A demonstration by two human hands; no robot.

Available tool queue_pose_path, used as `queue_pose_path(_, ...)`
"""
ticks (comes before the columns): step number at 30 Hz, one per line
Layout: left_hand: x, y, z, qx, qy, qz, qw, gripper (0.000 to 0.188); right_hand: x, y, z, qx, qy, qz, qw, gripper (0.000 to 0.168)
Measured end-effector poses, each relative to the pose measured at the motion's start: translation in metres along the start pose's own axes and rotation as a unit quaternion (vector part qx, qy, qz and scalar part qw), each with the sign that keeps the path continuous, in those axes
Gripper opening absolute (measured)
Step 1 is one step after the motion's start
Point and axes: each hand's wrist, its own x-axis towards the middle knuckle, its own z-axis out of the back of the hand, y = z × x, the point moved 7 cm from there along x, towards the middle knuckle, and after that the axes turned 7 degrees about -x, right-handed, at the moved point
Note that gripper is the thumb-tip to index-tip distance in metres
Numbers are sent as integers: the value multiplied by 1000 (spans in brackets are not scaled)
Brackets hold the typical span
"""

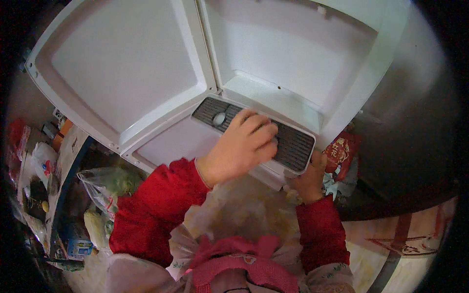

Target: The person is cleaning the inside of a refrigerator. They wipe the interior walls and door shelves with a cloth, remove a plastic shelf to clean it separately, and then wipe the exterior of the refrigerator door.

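Note:
A long shallow tray [293, 146] with a pale rim and dark ribbed inside lies tilted in front of a white moulded-plastic unit. Near its left end is a round pale spot or disc [219, 119]. My left hand [247, 141] is over the middle of the tray with its fingers curled; whatever may be under them is hidden. At the tray's lower right end, my right hand [310, 177] grips the edge from below, partly covered by the tray.
White panels, perhaps an open refrigerator door [124, 62] and compartment [293, 55], surround the tray. On the left, plastic bags of vegetables [122, 181] sit beside a cluttered shelf [69, 157]. A red printed packet [340, 152] lies right of my right hand, beside a dark curved surface [388, 164].

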Motion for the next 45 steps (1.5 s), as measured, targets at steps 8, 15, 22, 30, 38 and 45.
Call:
queue_pose_path(8, -91, 9, 16, -426, -145, 433, 781, 21, -3, 22, 23, 114, -90, 30, 989, 51)
queue_pose_path(15, -135, 26, -23, -740, -226, 492, 400, 54, 47, 87, 32, 352, -198, 67, 912, 60)
queue_pose_path(22, -184, 27, -47, -794, -246, 482, 278, 67, -15, 192, -7, 276, -21, 417, 866, 32)
queue_pose_path(30, -173, -10, -38, -622, -111, 541, 555, 57, 29, 170, 1, 270, -96, 320, 903, 39)
queue_pose_path(38, -176, 3, -51, -684, -198, 524, 467, 56, 22, 165, -7, 361, -89, 215, 903, 47)
queue_pose_path(45, -136, 28, -25, -663, -238, 549, 450, 62, -2, 179, 16, 278, -118, 358, 884, 33)
